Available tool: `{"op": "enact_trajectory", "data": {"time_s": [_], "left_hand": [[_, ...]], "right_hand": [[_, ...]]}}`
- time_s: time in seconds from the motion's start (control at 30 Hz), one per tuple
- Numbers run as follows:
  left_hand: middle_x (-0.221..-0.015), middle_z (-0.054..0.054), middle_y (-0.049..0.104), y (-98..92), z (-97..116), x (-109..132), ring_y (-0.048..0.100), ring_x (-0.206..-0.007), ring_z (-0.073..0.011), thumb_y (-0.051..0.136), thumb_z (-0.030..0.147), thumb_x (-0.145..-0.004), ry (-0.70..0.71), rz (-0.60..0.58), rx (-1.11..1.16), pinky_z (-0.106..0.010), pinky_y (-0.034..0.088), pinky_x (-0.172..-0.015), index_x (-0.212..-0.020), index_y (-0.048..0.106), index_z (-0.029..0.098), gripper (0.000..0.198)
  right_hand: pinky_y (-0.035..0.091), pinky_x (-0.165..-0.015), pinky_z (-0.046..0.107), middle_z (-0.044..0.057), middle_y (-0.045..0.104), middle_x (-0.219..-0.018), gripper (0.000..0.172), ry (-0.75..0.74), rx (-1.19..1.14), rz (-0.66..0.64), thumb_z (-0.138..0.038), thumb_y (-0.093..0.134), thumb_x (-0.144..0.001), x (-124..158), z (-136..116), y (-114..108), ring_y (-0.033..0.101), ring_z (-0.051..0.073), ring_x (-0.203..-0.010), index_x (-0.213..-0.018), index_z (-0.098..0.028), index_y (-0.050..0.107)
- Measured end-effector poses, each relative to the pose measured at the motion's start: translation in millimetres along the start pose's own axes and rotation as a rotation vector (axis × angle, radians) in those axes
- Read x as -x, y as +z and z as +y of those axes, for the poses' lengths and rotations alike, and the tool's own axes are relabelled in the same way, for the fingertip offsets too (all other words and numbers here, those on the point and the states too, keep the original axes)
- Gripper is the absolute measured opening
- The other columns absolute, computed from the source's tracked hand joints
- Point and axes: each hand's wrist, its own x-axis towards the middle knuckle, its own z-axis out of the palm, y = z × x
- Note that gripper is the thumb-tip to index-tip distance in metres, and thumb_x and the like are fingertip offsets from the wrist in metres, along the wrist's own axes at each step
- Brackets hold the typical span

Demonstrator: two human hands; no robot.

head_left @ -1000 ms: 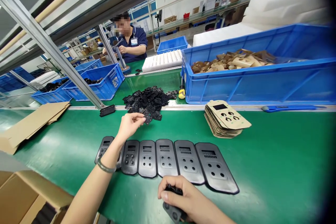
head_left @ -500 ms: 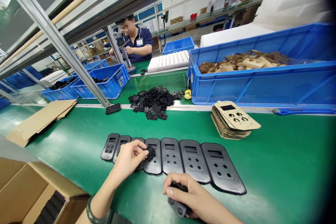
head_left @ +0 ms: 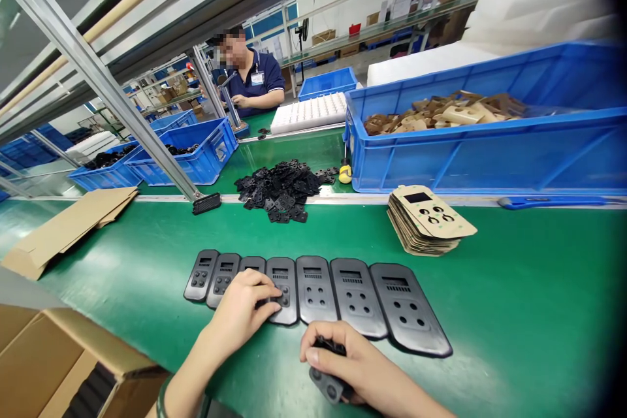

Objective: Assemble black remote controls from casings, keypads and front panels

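A row of several black plastic cover panels [head_left: 316, 281] lies side by side on the green table. My left hand [head_left: 243, 305] is over the fourth panel from the left, thumb and fingertips closed on a small black rubber keypad [head_left: 285, 296] that sits against its button holes. Part of that keypad is hidden by the fingers. The leftmost panels show raised buttons, while the three on the right show bare round holes. Nearer to me, my right hand [head_left: 345, 359] is wrapped round a bunch of black rubber keypads [head_left: 326, 386], just above the table.
Behind the row lies a pile of black keypads [head_left: 281, 189]. A stack of tan adhesive sheets [head_left: 431, 219] stands right of it, before a large blue bin [head_left: 470, 160]. Flat cardboard [head_left: 73, 225] and an open carton [head_left: 44, 353] are at left. A co-worker [head_left: 255, 81] sits opposite.
My left hand has lowered the keypad onto the fourth panel, where its buttons now line up with the holes. The right hand keeps its grip on the bunch, nearly still.
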Motion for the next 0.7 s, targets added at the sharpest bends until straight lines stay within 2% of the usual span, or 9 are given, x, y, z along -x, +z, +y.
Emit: {"op": "enact_trajectory", "data": {"time_s": [0.1,0.17,0.3,0.4,0.5,0.6,0.7], "left_hand": [[-0.090,-0.002,0.071,-7.2,2.8,-9.7,0.060,-0.087,-0.0198,0.064,0.031,-0.083,0.013,-0.030,-0.089,-0.033,0.045,-0.081,-0.095,0.072,0.024,0.016],[-0.086,-0.002,0.072,-15.6,0.1,-24.9,0.062,-0.084,-0.0195,0.062,0.034,-0.084,0.008,-0.026,-0.149,-0.032,0.045,-0.078,-0.095,0.072,0.024,0.018],[-0.090,-0.005,0.071,-26.5,-18.0,-80.3,0.062,-0.089,-0.0218,0.061,0.031,-0.084,-0.041,0.034,-0.214,-0.033,0.046,-0.082,-0.098,0.070,0.021,0.019],[-0.100,-0.009,0.067,-24.1,-34.5,-127.8,0.060,-0.099,-0.0230,0.058,0.025,-0.086,-0.109,0.100,-0.241,-0.037,0.045,-0.088,-0.106,0.064,0.017,0.022],[-0.105,-0.007,0.064,-18.4,-46.5,-160.0,0.060,-0.099,-0.0218,0.059,0.030,-0.086,-0.146,0.086,-0.217,-0.042,0.048,-0.087,-0.105,0.061,0.015,0.024],[-0.103,-0.006,0.064,-16.8,-55.4,-171.7,0.062,-0.091,-0.0186,0.058,0.032,-0.088,-0.176,0.041,-0.136,-0.040,0.051,-0.082,-0.101,0.061,0.014,0.023],[-0.098,-0.005,0.065,-20.5,-62.8,-168.6,0.063,-0.086,-0.0168,0.056,0.032,-0.089,-0.218,0.050,-0.020,-0.038,0.053,-0.079,-0.097,0.062,0.015,0.020]], "right_hand": [[0.021,-0.041,0.020,-0.007,0.043,-0.054,0.022,-0.008,0.004,-0.002,-0.037,0.063,-0.070,-2.4,0.5,-0.7,0.031,0.005,-0.043,-0.075,-0.016,0.059],[0.021,-0.040,0.020,-0.007,0.043,-0.054,0.021,-0.010,0.008,-0.006,-0.036,0.062,-0.070,-3.5,1.0,-1.1,0.032,0.005,-0.043,-0.075,-0.016,0.059],[0.021,-0.040,0.019,-0.007,0.044,-0.054,0.018,-0.019,0.000,-0.004,-0.033,0.061,-0.069,-3.0,1.9,-1.4,0.032,0.005,-0.043,-0.074,-0.016,0.059],[0.022,-0.039,0.018,-0.006,0.044,-0.054,0.019,-0.001,-0.015,0.009,-0.034,0.061,-0.068,-1.9,1.9,-1.2,0.033,0.005,-0.043,-0.074,-0.016,0.059],[0.021,-0.038,0.018,-0.007,0.044,-0.053,0.019,0.024,-0.011,0.015,-0.033,0.061,-0.066,-2.4,0.9,-1.4,0.032,0.005,-0.043,-0.075,-0.016,0.059],[0.021,-0.038,0.018,-0.006,0.045,-0.053,0.019,0.012,-0.008,0.013,-0.033,0.060,-0.064,-4.0,0.1,-2.0,0.033,0.005,-0.043,-0.073,-0.016,0.059],[0.022,-0.038,0.018,-0.006,0.046,-0.053,0.019,-0.005,-0.014,0.011,-0.033,0.060,-0.064,-4.3,0.6,-2.0,0.034,0.005,-0.043,-0.073,-0.016,0.059]]}}
